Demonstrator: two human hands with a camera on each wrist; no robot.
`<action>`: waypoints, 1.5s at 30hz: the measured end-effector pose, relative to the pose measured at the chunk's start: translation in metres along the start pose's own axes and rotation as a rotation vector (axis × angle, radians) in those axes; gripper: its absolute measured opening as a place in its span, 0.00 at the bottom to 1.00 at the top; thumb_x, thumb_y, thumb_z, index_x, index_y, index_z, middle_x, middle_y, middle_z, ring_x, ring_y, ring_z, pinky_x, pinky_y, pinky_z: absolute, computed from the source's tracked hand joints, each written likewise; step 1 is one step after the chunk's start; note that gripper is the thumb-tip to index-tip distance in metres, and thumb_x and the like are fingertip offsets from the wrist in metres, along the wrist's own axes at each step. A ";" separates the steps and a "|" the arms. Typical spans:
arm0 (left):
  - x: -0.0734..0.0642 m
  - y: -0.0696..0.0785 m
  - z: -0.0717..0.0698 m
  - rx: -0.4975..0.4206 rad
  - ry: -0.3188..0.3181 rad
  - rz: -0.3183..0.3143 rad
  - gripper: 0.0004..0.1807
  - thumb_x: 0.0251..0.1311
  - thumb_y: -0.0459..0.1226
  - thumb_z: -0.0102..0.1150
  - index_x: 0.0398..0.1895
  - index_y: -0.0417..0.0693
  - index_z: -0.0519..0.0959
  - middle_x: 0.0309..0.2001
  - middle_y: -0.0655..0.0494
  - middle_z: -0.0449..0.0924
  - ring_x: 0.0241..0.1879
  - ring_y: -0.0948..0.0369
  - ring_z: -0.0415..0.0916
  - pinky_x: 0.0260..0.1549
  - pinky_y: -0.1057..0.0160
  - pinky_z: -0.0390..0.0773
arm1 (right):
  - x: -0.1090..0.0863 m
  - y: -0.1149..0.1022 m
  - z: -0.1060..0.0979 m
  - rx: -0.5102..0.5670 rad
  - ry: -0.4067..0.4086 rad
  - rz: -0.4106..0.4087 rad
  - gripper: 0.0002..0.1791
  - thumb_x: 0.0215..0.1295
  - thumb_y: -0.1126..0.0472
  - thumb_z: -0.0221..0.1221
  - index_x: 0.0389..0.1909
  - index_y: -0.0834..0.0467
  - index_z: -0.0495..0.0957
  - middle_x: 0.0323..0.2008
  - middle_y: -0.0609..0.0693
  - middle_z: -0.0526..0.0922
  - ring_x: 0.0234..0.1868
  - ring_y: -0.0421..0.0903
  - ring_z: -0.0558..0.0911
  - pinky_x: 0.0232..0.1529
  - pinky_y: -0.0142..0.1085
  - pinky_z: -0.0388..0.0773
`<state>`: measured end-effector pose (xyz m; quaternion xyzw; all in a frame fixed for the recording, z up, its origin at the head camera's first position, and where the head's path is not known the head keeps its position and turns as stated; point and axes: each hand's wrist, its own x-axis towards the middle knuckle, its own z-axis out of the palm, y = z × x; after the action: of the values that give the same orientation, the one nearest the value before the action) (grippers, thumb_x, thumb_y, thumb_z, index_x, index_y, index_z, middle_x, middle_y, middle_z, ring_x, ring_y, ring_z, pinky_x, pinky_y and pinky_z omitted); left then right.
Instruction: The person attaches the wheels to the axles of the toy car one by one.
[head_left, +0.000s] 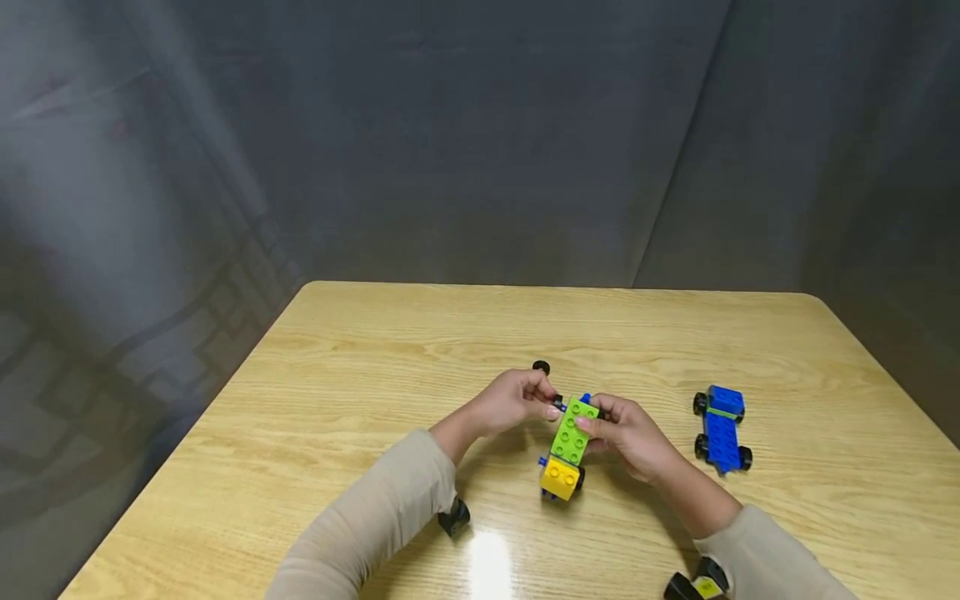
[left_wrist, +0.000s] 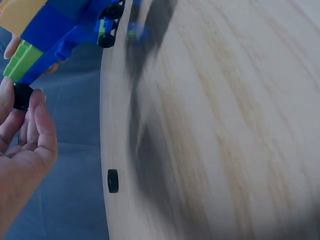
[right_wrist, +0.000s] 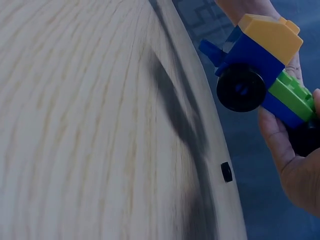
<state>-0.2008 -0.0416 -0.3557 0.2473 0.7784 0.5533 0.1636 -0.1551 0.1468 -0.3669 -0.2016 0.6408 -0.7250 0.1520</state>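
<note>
A toy car (head_left: 573, 435) of building bricks, with a green studded bed, a yellow cab top and a blue base, is held above the table in my right hand (head_left: 633, 437). The right thumb lies on the green brick while the fingers are round its far side. My left hand (head_left: 512, 404) pinches a small black wheel (left_wrist: 22, 96) against the car's side at the green end. Near the cab, a blue axle stub (head_left: 543, 461) sticks out bare on the left. A black wheel (right_wrist: 241, 88) sits on the cab's opposite side.
On the wooden table (head_left: 360, 358), a loose black wheel (head_left: 541, 366) lies beyond my left hand. A second, blue toy car (head_left: 723, 429) with black wheels stands to the right. Dark grey cloth (head_left: 480, 150) hangs behind the table.
</note>
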 end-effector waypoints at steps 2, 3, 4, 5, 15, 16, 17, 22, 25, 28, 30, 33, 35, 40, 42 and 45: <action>0.000 0.000 0.000 0.000 -0.008 -0.007 0.06 0.47 0.29 0.60 0.29 0.37 0.73 0.28 0.55 0.75 0.28 0.65 0.71 0.30 0.69 0.73 | 0.000 0.000 0.000 0.002 -0.004 -0.003 0.02 0.61 0.69 0.49 0.32 0.64 0.70 0.29 0.50 0.76 0.30 0.43 0.78 0.32 0.40 0.76; 0.000 0.000 0.000 -0.003 -0.009 -0.010 0.06 0.47 0.29 0.60 0.28 0.37 0.73 0.28 0.55 0.75 0.28 0.65 0.72 0.30 0.69 0.73 | 0.000 0.000 0.000 0.001 -0.005 -0.005 0.02 0.61 0.69 0.49 0.32 0.64 0.70 0.29 0.50 0.76 0.30 0.43 0.78 0.32 0.40 0.76; -0.001 0.000 0.001 -0.012 -0.010 -0.011 0.06 0.47 0.28 0.59 0.28 0.37 0.73 0.28 0.55 0.75 0.28 0.64 0.72 0.30 0.69 0.73 | -0.001 0.000 0.001 0.001 -0.006 -0.007 0.02 0.61 0.69 0.49 0.32 0.64 0.70 0.29 0.50 0.76 0.30 0.43 0.78 0.32 0.40 0.76; 0.000 0.000 0.001 -0.023 -0.011 -0.011 0.06 0.47 0.28 0.59 0.28 0.37 0.73 0.27 0.54 0.75 0.28 0.64 0.72 0.30 0.68 0.73 | -0.001 0.000 0.001 0.003 -0.007 -0.009 0.03 0.61 0.69 0.49 0.32 0.64 0.70 0.29 0.50 0.76 0.30 0.43 0.78 0.32 0.40 0.76; -0.004 0.008 0.008 -0.197 -0.018 -0.048 0.06 0.50 0.25 0.55 0.30 0.30 0.71 0.28 0.49 0.75 0.31 0.53 0.76 0.36 0.56 0.74 | -0.003 -0.003 -0.001 0.008 -0.008 0.000 0.03 0.60 0.69 0.49 0.33 0.65 0.69 0.30 0.50 0.76 0.31 0.44 0.78 0.32 0.40 0.76; -0.006 0.012 0.009 -0.197 -0.020 -0.044 0.05 0.50 0.24 0.54 0.30 0.29 0.70 0.29 0.48 0.75 0.31 0.54 0.75 0.36 0.56 0.75 | -0.004 -0.004 0.000 -0.012 0.004 0.005 0.04 0.60 0.69 0.49 0.34 0.68 0.69 0.30 0.51 0.76 0.31 0.43 0.78 0.32 0.40 0.76; -0.008 0.017 0.010 -0.197 -0.025 -0.038 0.05 0.50 0.24 0.54 0.30 0.28 0.70 0.29 0.47 0.75 0.31 0.54 0.75 0.37 0.56 0.75 | -0.005 -0.006 0.001 -0.038 0.016 0.008 0.06 0.60 0.69 0.50 0.35 0.70 0.68 0.30 0.51 0.75 0.31 0.44 0.78 0.32 0.41 0.76; -0.006 0.023 0.009 -0.151 -0.041 0.006 0.05 0.51 0.24 0.53 0.31 0.28 0.70 0.31 0.43 0.76 0.30 0.54 0.75 0.35 0.58 0.75 | -0.007 -0.019 0.004 -0.182 0.099 0.034 0.14 0.58 0.67 0.52 0.37 0.77 0.65 0.29 0.52 0.75 0.29 0.43 0.77 0.30 0.40 0.76; 0.000 0.016 0.008 -0.165 -0.040 0.002 0.05 0.52 0.25 0.53 0.31 0.29 0.70 0.31 0.44 0.75 0.31 0.52 0.75 0.35 0.56 0.75 | -0.004 -0.022 0.003 -0.175 0.105 0.037 0.13 0.58 0.67 0.53 0.36 0.75 0.66 0.28 0.50 0.75 0.29 0.42 0.77 0.30 0.39 0.76; 0.003 0.013 0.008 -0.170 -0.041 -0.017 0.05 0.52 0.26 0.53 0.32 0.30 0.70 0.31 0.47 0.75 0.31 0.52 0.75 0.36 0.55 0.75 | -0.003 -0.020 0.000 -0.123 0.074 0.035 0.10 0.59 0.67 0.52 0.35 0.72 0.68 0.29 0.49 0.76 0.30 0.42 0.78 0.30 0.38 0.76; 0.004 0.012 0.009 -0.163 -0.042 -0.026 0.05 0.52 0.27 0.54 0.31 0.32 0.70 0.30 0.48 0.75 0.31 0.54 0.75 0.37 0.55 0.74 | -0.002 -0.018 -0.002 -0.090 0.047 0.024 0.08 0.59 0.67 0.51 0.35 0.69 0.68 0.29 0.49 0.76 0.30 0.42 0.78 0.30 0.38 0.76; 0.006 0.011 0.009 -0.157 -0.036 -0.036 0.05 0.53 0.29 0.54 0.32 0.34 0.71 0.30 0.49 0.75 0.32 0.54 0.76 0.37 0.55 0.74 | -0.002 -0.016 -0.005 -0.034 0.013 0.001 0.03 0.61 0.67 0.49 0.34 0.63 0.70 0.30 0.49 0.76 0.30 0.43 0.78 0.30 0.39 0.76; 0.007 0.010 0.009 -0.152 -0.031 -0.048 0.06 0.54 0.30 0.54 0.32 0.35 0.71 0.30 0.50 0.75 0.32 0.55 0.76 0.36 0.56 0.75 | -0.001 -0.014 -0.006 0.002 -0.006 -0.011 0.02 0.62 0.67 0.48 0.33 0.60 0.70 0.30 0.49 0.75 0.30 0.43 0.78 0.30 0.40 0.76; 0.008 0.009 0.011 -0.164 0.006 -0.061 0.08 0.54 0.32 0.55 0.34 0.35 0.72 0.30 0.50 0.74 0.30 0.59 0.74 0.36 0.58 0.75 | -0.001 -0.011 -0.006 0.059 0.026 0.020 0.03 0.62 0.66 0.47 0.31 0.57 0.69 0.30 0.48 0.74 0.30 0.42 0.78 0.32 0.40 0.76; 0.008 0.010 0.011 -0.184 0.029 -0.069 0.09 0.53 0.32 0.55 0.35 0.35 0.72 0.31 0.51 0.74 0.30 0.60 0.73 0.36 0.58 0.75 | -0.001 -0.010 -0.005 0.074 0.072 0.056 0.01 0.62 0.65 0.48 0.32 0.57 0.68 0.30 0.47 0.75 0.30 0.41 0.78 0.32 0.40 0.76; 0.007 0.012 0.012 -0.200 0.060 -0.081 0.10 0.53 0.32 0.56 0.36 0.35 0.72 0.30 0.51 0.74 0.30 0.59 0.74 0.36 0.59 0.75 | -0.001 -0.010 -0.004 0.089 0.136 0.113 0.03 0.62 0.63 0.49 0.35 0.59 0.66 0.31 0.47 0.75 0.30 0.42 0.78 0.34 0.39 0.75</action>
<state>-0.1974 -0.0253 -0.3479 0.1814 0.7331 0.6285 0.1862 -0.1559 0.1515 -0.3571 -0.1087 0.6272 -0.7550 0.1574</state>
